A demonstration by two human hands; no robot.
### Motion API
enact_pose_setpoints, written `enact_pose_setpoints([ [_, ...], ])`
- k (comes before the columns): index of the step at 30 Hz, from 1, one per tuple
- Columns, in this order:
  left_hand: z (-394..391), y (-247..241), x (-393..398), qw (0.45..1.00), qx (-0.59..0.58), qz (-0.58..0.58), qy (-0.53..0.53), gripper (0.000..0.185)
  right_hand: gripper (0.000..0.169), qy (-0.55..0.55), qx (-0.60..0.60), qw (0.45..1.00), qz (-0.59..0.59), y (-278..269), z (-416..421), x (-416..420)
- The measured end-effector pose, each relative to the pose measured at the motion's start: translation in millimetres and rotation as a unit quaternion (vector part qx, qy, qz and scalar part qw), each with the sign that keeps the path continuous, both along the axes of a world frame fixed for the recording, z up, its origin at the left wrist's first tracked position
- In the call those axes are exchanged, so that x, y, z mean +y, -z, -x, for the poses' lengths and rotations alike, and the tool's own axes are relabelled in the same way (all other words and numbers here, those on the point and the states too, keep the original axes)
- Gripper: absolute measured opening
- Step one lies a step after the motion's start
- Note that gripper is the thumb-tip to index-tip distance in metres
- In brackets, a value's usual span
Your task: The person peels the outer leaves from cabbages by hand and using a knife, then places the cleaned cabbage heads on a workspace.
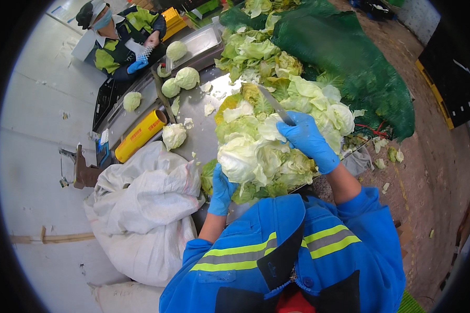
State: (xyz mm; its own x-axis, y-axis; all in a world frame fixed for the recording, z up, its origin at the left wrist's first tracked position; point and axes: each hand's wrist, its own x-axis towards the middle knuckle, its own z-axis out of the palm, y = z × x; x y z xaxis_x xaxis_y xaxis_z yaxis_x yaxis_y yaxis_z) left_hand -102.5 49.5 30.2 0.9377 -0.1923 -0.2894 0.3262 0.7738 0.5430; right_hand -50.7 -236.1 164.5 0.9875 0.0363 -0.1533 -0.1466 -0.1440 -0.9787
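My right hand (309,141), in a blue glove, grips a knife whose steel blade (273,102) points up and to the left over the leaves. In my left hand (222,189), gloved the same way, rests a pale cabbage head (235,158), held from its lower left side. Its far side merges with the loose leaves, so its full outline is hard to tell. Cut cabbage leaves (297,172) lie in a heap under and around both hands, some of them yellowed (250,94). A trimmed cabbage (174,136) sits on the metal table (194,105), left of the heap.
Beyond are several trimmed cabbages (187,78) and a metal tray (199,43). A yellow roll (141,135) and white woven sacks (149,195) lie at left. A green mesh sack (337,51) covers the far right. Across the table a masked co-worker (121,43) holds white netting.
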Motion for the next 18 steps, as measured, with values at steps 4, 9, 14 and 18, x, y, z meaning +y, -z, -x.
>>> enact_pose_setpoints([
  [4,-7.9,3.5,-12.7,0.997,0.022,0.076,-0.022,0.062,0.031,0.106,-0.027,0.993,0.042,-1.6,-11.3,-38.9],
  [9,-13.3,9.8,-8.0,0.963,0.014,0.248,0.1,0.07,0.06,0.144,-0.233,0.934,0.231,23.7,-12.9,-55.1],
  [14,-13.6,-11.7,-25.0,0.974,0.084,0.192,0.088,0.076,0.07,-0.151,-0.22,0.958,0.107,35.7,15.9,26.3],
  [18,-13.8,-2.1,-25.8,0.982,0.05,0.073,0.167,0.076,0.051,-0.104,-0.175,0.979,-0.007,98.5,2.8,31.7],
])
